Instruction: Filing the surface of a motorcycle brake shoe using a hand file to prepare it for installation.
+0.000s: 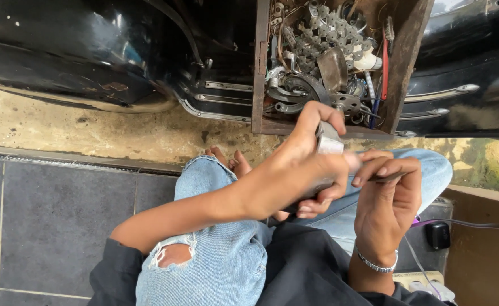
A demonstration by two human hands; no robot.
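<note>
Head view: left hand [294, 170] at frame centre, fingers wrapped around a grey metal part [328, 140], thumb on top. Right hand [386, 195] just beside it, right of centre, grip pinching a thin dark tool [386, 177] whose tip meets the part. Above, upper middle, a wooden box [408, 62] of chain, sprockets, screwdrivers. Ripped jeans [215, 260] below.

dark grey floor tiles [51, 226] with pale grout fill the 8 o'clock area, edged by a narrow metal drain strip [62, 161] and rough, stained concrete [119, 133] beyond. glossy black vehicle bodywork [79, 51] spans 10 to 2 o'clock, catching soft daylight, with a rusty box of metal parts [405, 51] at 1 o'clock.
</note>
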